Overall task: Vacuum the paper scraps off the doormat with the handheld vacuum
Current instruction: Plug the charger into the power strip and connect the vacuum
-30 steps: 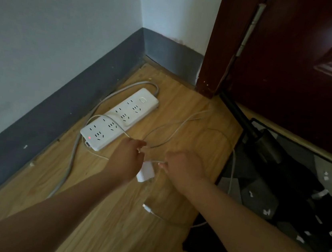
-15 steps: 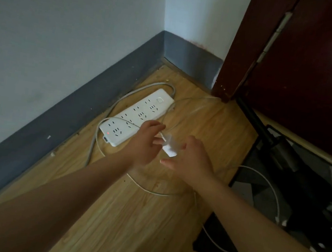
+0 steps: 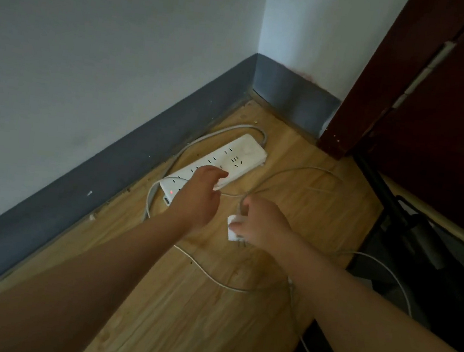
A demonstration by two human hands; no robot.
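The black handheld vacuum (image 3: 411, 227) lies at the right edge on the dark doormat (image 3: 449, 296), with its tube (image 3: 376, 179) pointing toward the door; neither hand touches it. My right hand (image 3: 265, 224) grips a white charger plug (image 3: 233, 230), prongs down, just above the wooden floor. A thin white cable (image 3: 298, 169) loops from that hand across the floor and onto the mat. My left hand (image 3: 199, 198) reaches over the white power strip (image 3: 245, 154), its bent fingers resting on the strip's top. I cannot make out any paper scraps here.
The power strip lies along the grey skirting board (image 3: 127, 163) in the room's corner, its thicker grey cord (image 3: 230, 131) curling behind it and a red light (image 3: 171, 191) lit. A dark red door (image 3: 449, 129) stands at the right. Wooden floor (image 3: 193, 317) fills the foreground.
Both hands have moved up toward the power strip. My left hand has gone from beside the plug to the strip's top. The plug stays in my right hand, and less of the mat shows.
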